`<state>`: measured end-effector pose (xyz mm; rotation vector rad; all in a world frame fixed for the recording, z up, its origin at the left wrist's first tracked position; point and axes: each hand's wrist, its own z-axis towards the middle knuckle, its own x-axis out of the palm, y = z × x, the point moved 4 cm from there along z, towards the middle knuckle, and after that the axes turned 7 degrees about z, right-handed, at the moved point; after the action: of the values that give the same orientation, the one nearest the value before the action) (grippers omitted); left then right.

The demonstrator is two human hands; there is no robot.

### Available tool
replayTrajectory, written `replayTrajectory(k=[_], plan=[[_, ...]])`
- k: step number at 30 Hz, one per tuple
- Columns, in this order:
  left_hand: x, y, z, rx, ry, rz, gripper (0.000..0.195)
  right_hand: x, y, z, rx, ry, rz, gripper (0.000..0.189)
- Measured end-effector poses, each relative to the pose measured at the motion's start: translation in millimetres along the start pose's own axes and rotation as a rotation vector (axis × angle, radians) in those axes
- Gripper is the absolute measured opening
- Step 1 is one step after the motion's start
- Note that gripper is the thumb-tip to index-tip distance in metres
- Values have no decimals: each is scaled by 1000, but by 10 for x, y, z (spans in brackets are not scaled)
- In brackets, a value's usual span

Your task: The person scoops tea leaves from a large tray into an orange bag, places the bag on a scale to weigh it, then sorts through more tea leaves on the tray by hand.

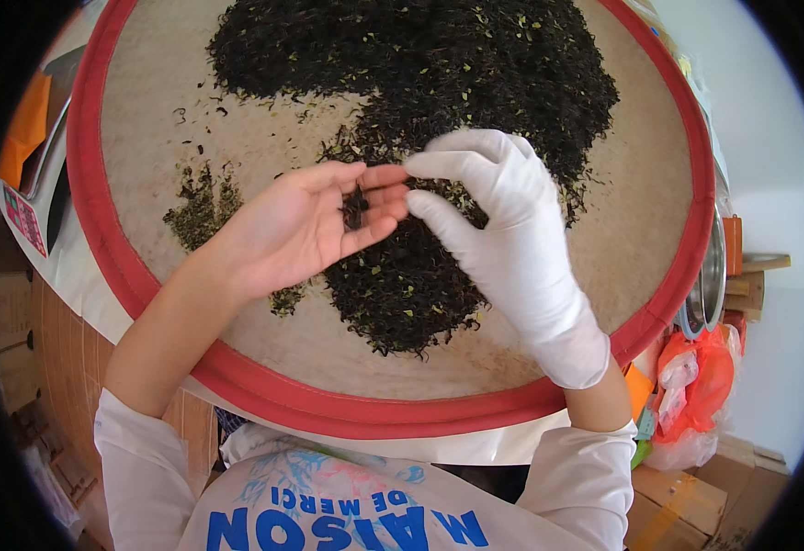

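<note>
My bare left hand (pixel 292 227) is palm up over a round tray with a red fabric rim (pixel 402 418). A small bunch of dark dried leaves (pixel 354 208) rests on its fingers. My right hand (pixel 505 220), in a white glove, is at the left fingertips. Its thumb and forefinger are curved and apart, with nothing visible between them. Beneath and beyond both hands spreads a large heap of dark, twisted leaves, apparently tea (pixel 443 62), flecked with yellow-green bits. A small pile of greenish-brown fragments (pixel 199 210) lies left of my left hand.
Metal basins (pixel 709 289) stand beside the tray's right edge. Lower right are a red plastic bag (pixel 698 386) and cardboard boxes (pixel 678 503). An orange bag (pixel 24 131) is at the far left. A white wall (pixel 767 172) bounds the right side.
</note>
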<state>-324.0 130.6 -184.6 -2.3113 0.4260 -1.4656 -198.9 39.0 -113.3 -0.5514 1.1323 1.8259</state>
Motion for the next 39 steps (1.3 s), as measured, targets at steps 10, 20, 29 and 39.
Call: replayTrajectory(k=[10,20,29,39], plan=[[-206,-173,19,148,-55,-92,20,357,50,-221,-71,462,-273,22],[-221,-160,3,153,-62,-71,20,62,-204,-108,419,259,307,11],[6,37,7,-21,-8,114,35,53,-77,-78,606,200,699,14],[-4,52,22,-59,105,97,47,-240,-148,-59,462,320,244,13]])
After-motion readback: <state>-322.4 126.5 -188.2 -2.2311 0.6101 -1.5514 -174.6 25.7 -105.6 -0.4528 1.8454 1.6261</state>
